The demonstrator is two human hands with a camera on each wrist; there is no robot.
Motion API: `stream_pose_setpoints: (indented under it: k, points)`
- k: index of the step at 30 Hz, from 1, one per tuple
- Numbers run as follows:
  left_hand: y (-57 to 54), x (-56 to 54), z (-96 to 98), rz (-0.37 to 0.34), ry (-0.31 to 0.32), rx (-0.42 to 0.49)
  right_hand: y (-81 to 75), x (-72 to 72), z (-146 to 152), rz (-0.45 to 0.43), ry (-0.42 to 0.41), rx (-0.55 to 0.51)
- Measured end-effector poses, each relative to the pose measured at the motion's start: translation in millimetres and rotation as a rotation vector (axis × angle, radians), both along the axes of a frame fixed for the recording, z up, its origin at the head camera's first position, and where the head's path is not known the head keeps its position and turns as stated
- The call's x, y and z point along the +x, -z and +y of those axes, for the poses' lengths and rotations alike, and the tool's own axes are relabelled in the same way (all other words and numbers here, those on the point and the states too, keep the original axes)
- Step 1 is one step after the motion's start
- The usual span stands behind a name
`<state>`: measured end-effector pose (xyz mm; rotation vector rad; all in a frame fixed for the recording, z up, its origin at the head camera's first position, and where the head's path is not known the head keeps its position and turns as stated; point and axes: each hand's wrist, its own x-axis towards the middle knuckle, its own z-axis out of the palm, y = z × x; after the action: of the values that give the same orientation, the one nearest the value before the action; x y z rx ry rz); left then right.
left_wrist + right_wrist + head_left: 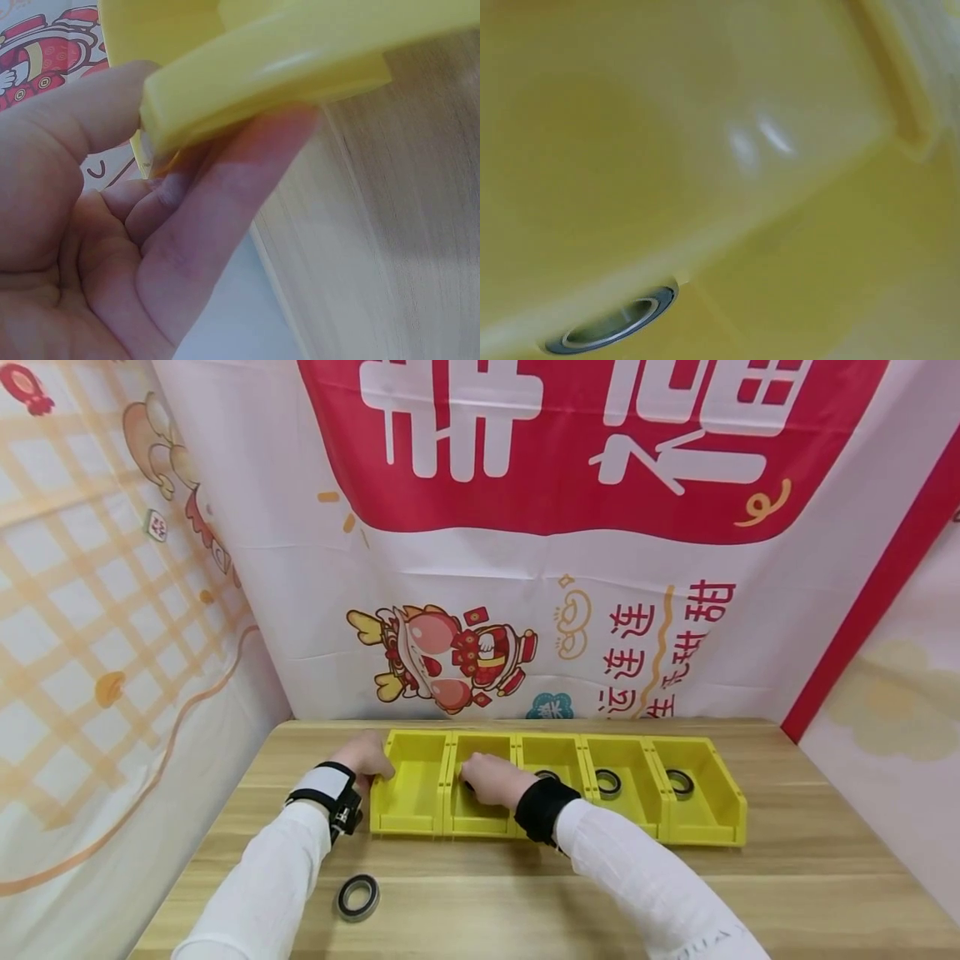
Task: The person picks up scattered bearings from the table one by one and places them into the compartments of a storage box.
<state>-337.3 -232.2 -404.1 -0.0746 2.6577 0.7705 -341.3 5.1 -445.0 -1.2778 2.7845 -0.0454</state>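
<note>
My left hand [365, 755] grips the outer side wall of the leftmost yellow bin [408, 824]. In the left wrist view the thumb lies over the wall's end and the fingers [225, 195] reach along beneath it. My right hand [492, 779] is down inside the second bin [480, 827], fingers curled downward. A dark edge of a ring-shaped bearing [469, 786] shows at its fingertips; the rest is hidden by the hand. The right wrist view shows yellow bin walls and a bearing [615, 322] low at the left, with no fingers visible.
The yellow bins stand side by side in a row at the table's back. Bearings lie in the third bin [547, 774], the fourth [608, 783] and the rightmost [680, 783]. Another bearing [357, 897] lies on the wooden table [450, 910] at front left. A printed cloth [300, 610] hangs behind.
</note>
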Motion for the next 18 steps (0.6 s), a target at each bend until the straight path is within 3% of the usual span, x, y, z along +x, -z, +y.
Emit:
stream_pose_setpoints:
  k: [9,15,18]
  points:
    - [-2.3,0.5,2.4,-0.01,0.017,0.005,-2.0,4.0,4,0.005,0.074,0.018]
    - [0.5,-1.2,-1.0,-0.013,0.015,0.01,-34.3,12.8,4,0.017,0.128,-0.054]
    - [0.2,-1.5,-3.3,-0.016,0.018,0.011,-56.0,21.8,3,0.059,0.107,-0.086]
